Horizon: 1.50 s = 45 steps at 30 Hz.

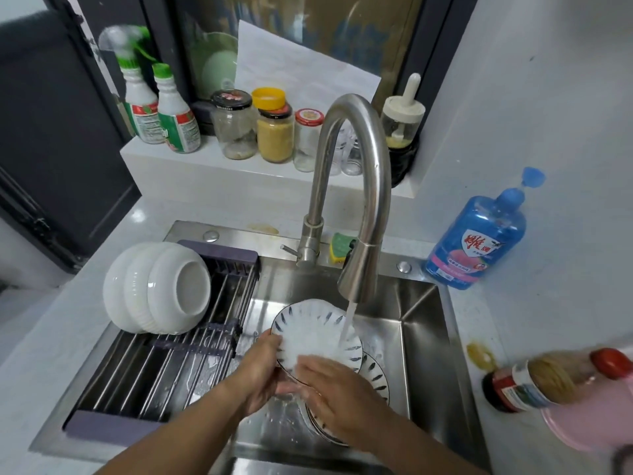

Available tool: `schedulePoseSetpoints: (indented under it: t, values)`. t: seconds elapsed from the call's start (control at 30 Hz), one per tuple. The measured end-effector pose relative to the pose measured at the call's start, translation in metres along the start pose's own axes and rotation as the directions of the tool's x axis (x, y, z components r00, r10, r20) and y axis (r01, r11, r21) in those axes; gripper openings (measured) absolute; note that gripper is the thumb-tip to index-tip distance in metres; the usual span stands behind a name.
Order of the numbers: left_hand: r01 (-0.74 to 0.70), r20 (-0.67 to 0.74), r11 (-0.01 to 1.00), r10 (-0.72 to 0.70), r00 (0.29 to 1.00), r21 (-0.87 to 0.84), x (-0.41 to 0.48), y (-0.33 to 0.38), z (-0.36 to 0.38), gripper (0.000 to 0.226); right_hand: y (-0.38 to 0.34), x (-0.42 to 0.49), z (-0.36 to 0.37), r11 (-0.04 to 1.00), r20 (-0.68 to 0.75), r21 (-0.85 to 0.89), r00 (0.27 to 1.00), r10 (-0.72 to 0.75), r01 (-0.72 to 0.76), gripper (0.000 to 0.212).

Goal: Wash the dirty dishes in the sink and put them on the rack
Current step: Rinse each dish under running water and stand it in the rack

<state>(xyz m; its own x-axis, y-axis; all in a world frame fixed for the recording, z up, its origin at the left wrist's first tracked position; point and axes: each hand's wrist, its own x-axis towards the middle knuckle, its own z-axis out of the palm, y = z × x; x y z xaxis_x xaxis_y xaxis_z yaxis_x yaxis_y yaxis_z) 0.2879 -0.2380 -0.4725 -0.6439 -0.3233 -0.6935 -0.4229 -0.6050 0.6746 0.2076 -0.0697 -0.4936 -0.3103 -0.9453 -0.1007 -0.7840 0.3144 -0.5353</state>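
Rinsing a patterned plate under the running faucet

The left hand (260, 368) grips the rim of the blue-dashed plate (315, 332) while the right hand (334, 389) lies flat on its near face, fingers spread — no sponge visible. Hold the plate tilted over the sink (424, 323) so the water stream (347, 323) sheets across it; rotate it to reach the whole rim. More plates (375, 371) lie below. Three white bowls (156, 287) already rest on the drying rack (164, 365) at left — bare bars remain beside them.
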Motion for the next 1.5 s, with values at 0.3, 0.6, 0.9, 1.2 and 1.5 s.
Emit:
schedulePoseSetpoints:
  t: [0.3,0.6,0.9,1.2,1.5]
  values:
    - [-0.09,-0.113,0.992,0.099,0.989,0.086,0.013,0.016,-0.003,0.028,0.061,-0.015,-0.013,0.908,-0.152,-0.381,0.957,-0.247,0.174,0.031]
    - [-0.137,-0.069,0.973,0.152,0.986,0.187,0.014,0.024,-0.005,0.037,0.058,-0.019,-0.021,0.852,-0.083,-0.401,0.913,-0.4,0.337,0.024]
    - [-0.271,0.304,0.725,0.09,0.949,0.634,-0.004,0.01,-0.017,0.061,0.04,-0.014,-0.053,0.99,0.046,0.123,0.997,0.056,-0.062,0.023]
    - [-0.335,0.432,0.757,0.078,0.899,0.561,-0.001,0.037,-0.024,0.016,0.026,0.013,-0.09,0.838,0.164,0.427,0.94,0.299,-0.341,0.007]
    - [-0.312,0.434,0.869,0.129,0.892,0.383,-0.02,0.025,0.013,0.03,-0.027,0.053,-0.057,0.97,-0.241,-0.055,0.946,0.215,-0.235,0.065]
